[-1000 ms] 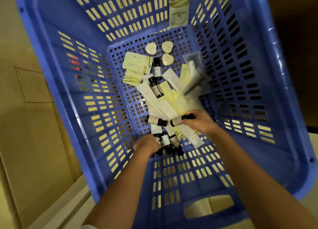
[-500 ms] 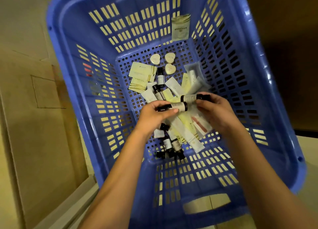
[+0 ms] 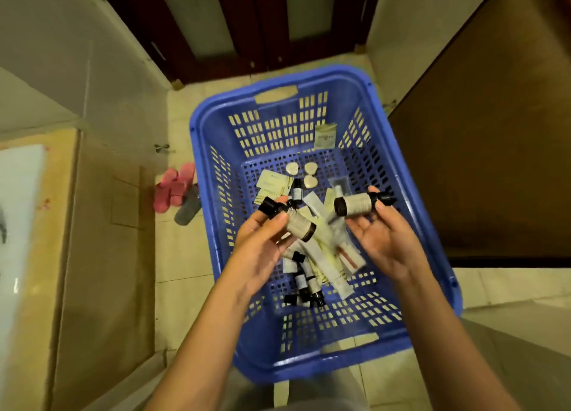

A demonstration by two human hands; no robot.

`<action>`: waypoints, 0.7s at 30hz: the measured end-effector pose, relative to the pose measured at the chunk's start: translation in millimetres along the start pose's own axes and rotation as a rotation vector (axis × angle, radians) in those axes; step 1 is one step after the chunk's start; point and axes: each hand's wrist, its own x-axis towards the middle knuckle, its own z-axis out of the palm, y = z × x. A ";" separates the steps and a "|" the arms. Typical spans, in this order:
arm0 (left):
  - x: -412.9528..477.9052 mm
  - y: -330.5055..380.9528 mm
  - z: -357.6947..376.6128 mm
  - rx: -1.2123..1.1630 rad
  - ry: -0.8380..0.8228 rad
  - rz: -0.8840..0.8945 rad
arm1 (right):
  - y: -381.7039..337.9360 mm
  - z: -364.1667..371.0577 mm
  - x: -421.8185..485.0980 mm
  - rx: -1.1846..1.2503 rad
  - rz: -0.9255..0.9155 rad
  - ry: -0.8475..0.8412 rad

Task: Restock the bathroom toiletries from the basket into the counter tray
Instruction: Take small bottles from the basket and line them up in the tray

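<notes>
Since half a second ago both hands have risen clear of the pile, each carrying a small bottle, and the view has drawn back so the whole blue basket shows on the tiled floor. At the basket's 9 o'clock, just outside its wall, lie pink slippers and a grey slipper. The left hand hangs over the basket, thumb and fingers clamped on a labelled bottle whose black cap points to 10 o'clock. Below the hands the basket floor holds loose bottles at 6 o'clock, pale tubes in the middle, flat sachets and three round soaps toward 12 o'clock. The right hand, palm up, pinches a second bottle between thumb and fingertips, cap pointing to 3 o'clock.
</notes>
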 end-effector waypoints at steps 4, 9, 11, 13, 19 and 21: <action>-35.0 16.8 5.4 -0.104 0.028 0.011 | 4.5 29.6 -30.1 -0.010 0.085 -0.019; -54.9 34.3 13.5 -0.086 0.058 -0.040 | 8.7 68.1 -53.8 -0.049 0.210 0.082; -58.1 42.5 14.8 -0.020 0.056 -0.065 | 8.7 80.2 -59.3 -0.103 0.245 0.080; -58.3 49.8 14.6 0.046 0.045 -0.071 | 9.1 92.5 -64.2 -0.124 0.246 0.069; -57.1 73.8 17.0 0.117 -0.018 -0.053 | 9.3 128.1 -75.9 -0.266 0.133 -0.009; -57.9 82.2 20.4 0.091 -0.078 -0.064 | 12.6 141.5 -84.0 -0.300 0.076 0.004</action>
